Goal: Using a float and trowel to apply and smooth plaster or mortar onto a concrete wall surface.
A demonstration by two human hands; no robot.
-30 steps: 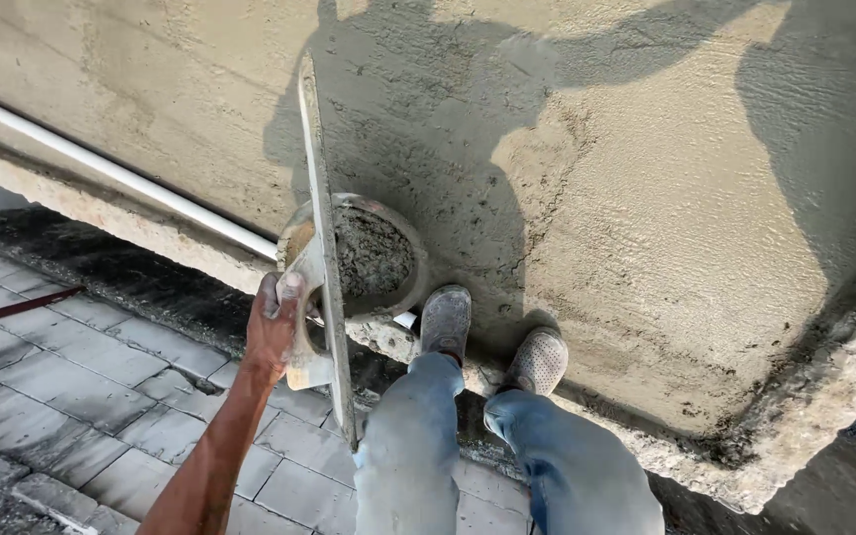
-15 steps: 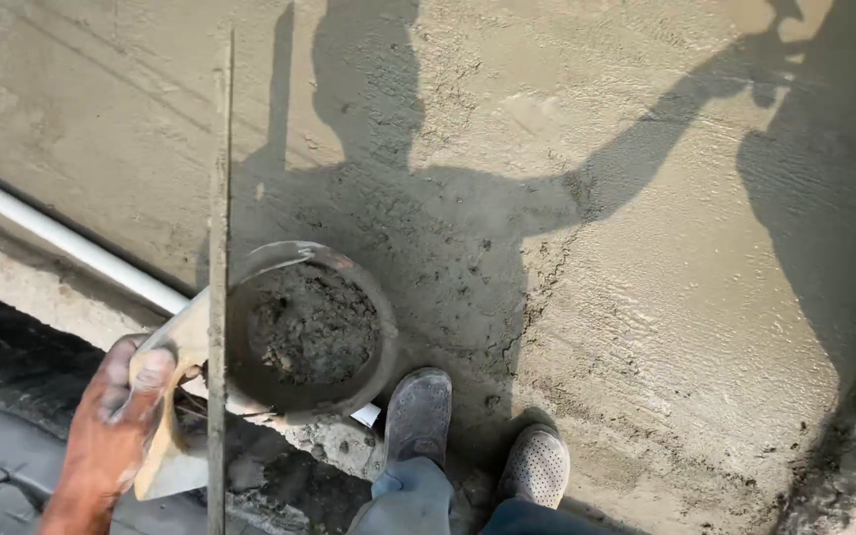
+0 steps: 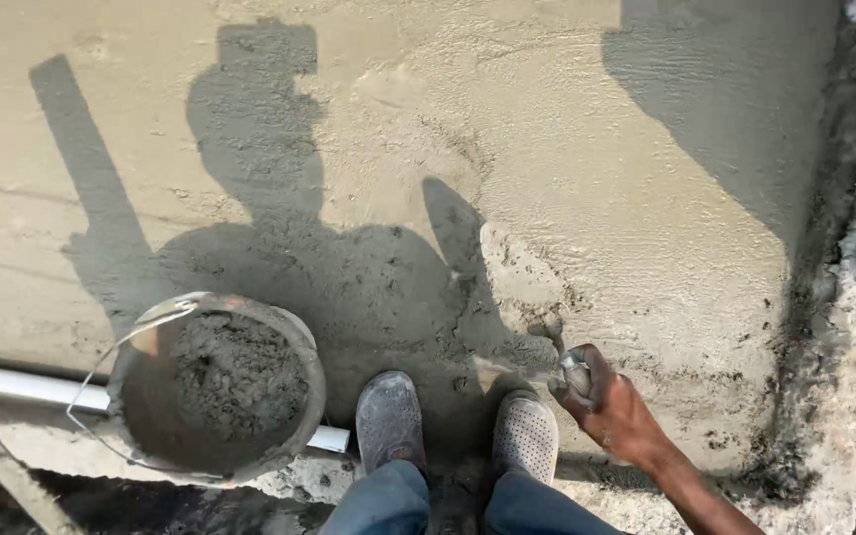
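Two shoes (image 3: 448,424) stand at the bottom centre of the frame, toes on the edge of a broad spread of wet mortar (image 3: 567,129) that fills most of the picture. At lower right, the right hand (image 3: 614,408) is clenched around the handle of a trowel (image 3: 537,287), whose pointed blade lies flat on the surface just above the hand, reaching up toward the middle of the frame. Around the blade the mortar looks rough and pitted, while the stretch across the upper left and top reads as already levelled, so by my judgement much of the screed is laid and the patch near the feet and the ragged right edge are left to be worked. At lower left sits a round bucket (image 3: 218,391) with a wire handle, roughly half full of grey mix, resting beside a white pipe (image 3: 12,384) that runs along the left edge. In the bottom left corner only a sliver of what may be the left hand shows, and its grip cannot be told.
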